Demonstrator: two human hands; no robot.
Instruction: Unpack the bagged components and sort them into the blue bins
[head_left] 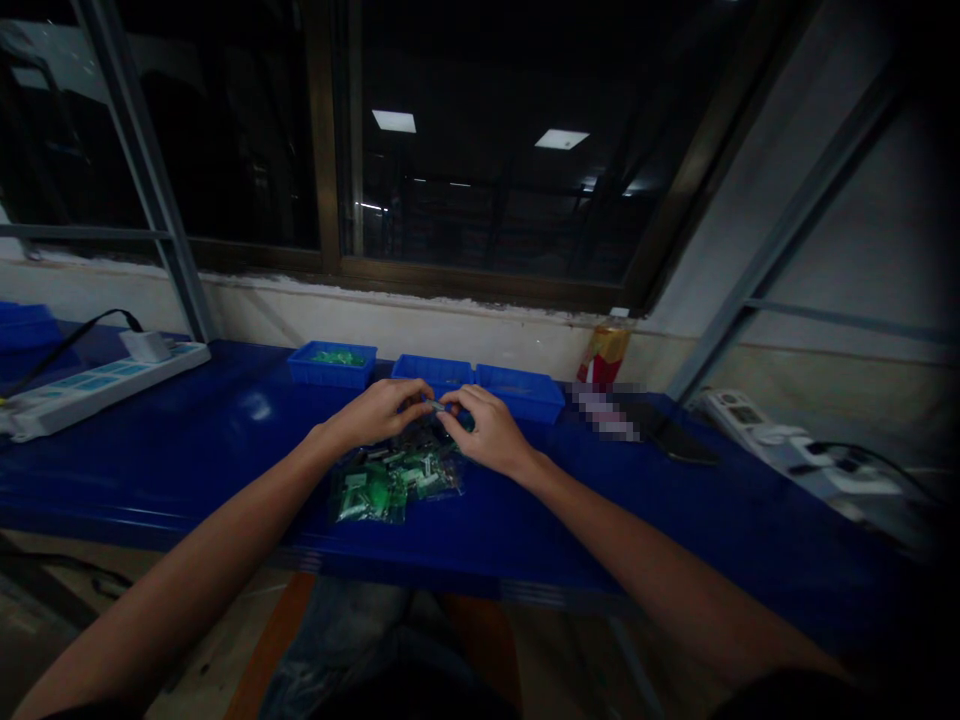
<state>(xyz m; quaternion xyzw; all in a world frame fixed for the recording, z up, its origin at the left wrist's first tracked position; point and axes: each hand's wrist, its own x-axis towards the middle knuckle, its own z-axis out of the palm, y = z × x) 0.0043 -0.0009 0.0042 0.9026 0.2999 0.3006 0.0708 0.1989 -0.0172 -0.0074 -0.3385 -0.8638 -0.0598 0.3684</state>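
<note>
My left hand [384,410] and my right hand [486,428] meet over the blue worktable [187,450], fingers curled. Together they pinch a small part [437,405] between their fingertips; it is too small and dim to name. Just below the hands lies a clear bag of small green circuit boards [390,482] with pale connectors. Behind the hands stand three shallow blue trays: one at the left [331,365] holding green pieces, and two more [433,372] [521,392] side by side.
A white power strip [90,385] with a plugged adapter lies at the far left. A red and yellow can [606,352] stands by the wall. A dark phone [679,440] and another power strip [795,450] lie to the right. A dark window fills the back.
</note>
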